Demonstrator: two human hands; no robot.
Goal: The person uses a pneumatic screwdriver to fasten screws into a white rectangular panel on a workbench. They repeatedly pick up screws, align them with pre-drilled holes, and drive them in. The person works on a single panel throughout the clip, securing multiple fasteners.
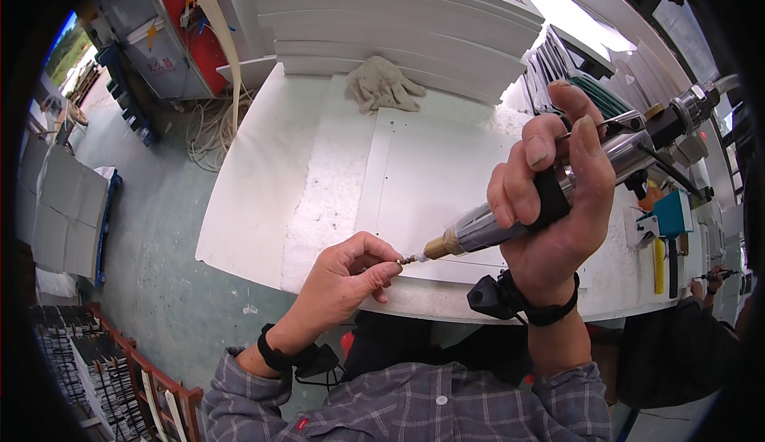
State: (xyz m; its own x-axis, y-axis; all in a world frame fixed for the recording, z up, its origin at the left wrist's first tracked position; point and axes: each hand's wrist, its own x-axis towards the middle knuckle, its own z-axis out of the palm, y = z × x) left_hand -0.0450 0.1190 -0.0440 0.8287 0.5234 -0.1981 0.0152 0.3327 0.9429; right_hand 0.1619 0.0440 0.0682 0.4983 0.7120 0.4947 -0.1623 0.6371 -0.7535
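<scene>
My right hand (pixel 578 195) is wrapped round a silver straight air screwdriver (pixel 478 228), with the fingers over its body and near the lever. The tool slants down leftward to a brass nose (pixel 443 244) and a thin tip. At that tip, the thumb and forefinger of my left hand (pixel 351 273) pinch a small screw (pixel 407 260), partly hidden by the fingertips. Below the tool lies a flat white panel (pixel 430 179) with small dark holes or dots. Both hands are above the near edge of the white worktable (pixel 255 203).
A stack of white panels (pixel 390 39) stands at the table's far side, with a crumpled work glove (pixel 382 85) before it. At right are a teal-and-black tool (pixel 673 215) and a yellow strip (pixel 659 267). Another person's hand (pixel 713 281) shows at far right.
</scene>
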